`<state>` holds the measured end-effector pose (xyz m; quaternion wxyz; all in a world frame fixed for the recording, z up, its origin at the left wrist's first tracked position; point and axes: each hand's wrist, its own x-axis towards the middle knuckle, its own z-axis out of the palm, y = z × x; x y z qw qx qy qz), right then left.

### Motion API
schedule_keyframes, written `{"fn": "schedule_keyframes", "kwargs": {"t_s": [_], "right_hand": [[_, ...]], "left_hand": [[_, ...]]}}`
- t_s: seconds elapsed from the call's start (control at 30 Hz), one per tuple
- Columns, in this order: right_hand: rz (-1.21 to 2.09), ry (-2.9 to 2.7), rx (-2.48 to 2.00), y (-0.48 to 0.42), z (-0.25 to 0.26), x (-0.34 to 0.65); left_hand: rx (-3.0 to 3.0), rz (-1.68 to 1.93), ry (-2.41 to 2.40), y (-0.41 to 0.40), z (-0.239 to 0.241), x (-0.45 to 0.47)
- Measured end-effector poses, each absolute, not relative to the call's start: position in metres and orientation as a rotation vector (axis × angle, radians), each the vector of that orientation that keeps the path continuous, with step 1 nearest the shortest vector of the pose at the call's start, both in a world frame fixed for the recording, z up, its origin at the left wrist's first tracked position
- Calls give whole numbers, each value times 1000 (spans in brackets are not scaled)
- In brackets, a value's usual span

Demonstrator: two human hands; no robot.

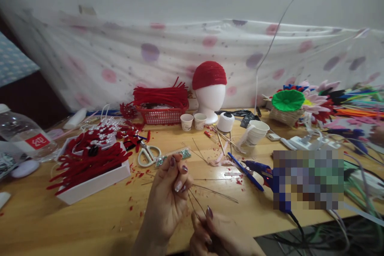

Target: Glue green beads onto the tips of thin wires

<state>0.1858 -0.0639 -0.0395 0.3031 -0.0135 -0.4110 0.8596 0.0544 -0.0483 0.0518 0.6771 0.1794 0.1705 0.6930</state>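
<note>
Two thin dark strands of wire (196,201) run between my hands over the front of the table. My left hand (171,192) is raised, its fingers pinched round the upper end of the wire, which they hide. Lower and to the right, my right hand (216,230) pinches the other end between thumb and fingers. More thin wires (216,193) lie on the wood just behind my hands. White-handled scissors (149,156) and a small bag of green beads (174,157) rest beyond my left hand.
Red pipe cleaners fill a white box (96,182) at left and a red basket (162,116) behind. A white foam head (210,98) wears a red cap. Paper cups (187,122) stand before it. At right lie a blue glue gun (264,170), a blue pen (246,172) and cables.
</note>
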Motion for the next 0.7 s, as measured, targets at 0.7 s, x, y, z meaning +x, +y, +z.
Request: {"fn": "schedule_keyframes", "kwargs": {"t_s": [0.7], "right_hand": [[1958,-1504,-389,-66,-36,192]], "left_hand": [[356,1528,365,-47,54,56]]}}
